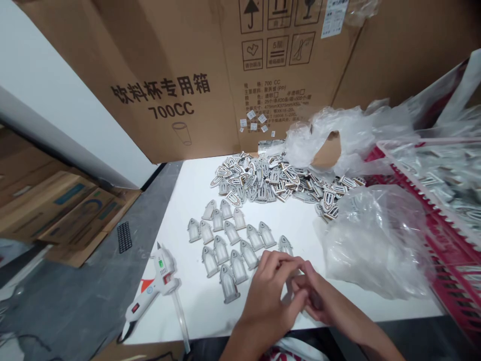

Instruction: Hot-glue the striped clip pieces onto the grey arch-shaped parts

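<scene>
Near the table's front edge, my left hand [269, 288] and my right hand [321, 296] meet with their fingers bent and fingertips together. Whatever lies between them is hidden behind the fingers. Just beyond the fingertips, one small arch-shaped piece [285, 244] lies on the table. To the left of my hands, several similar grey pieces [237, 265] with pale, translucent middles are spread in loose rows. Behind these is a heaped pile of small arch-shaped pieces [259, 180], some showing black-and-white patterned faces.
A white glue gun [160, 276] with a clear glue stick lies at the table's left edge. Clear plastic bags [376, 240] and a crimson basket [409, 185] of bagged pieces crowd the right. A large cardboard box [210, 60] stands behind the table [195, 316].
</scene>
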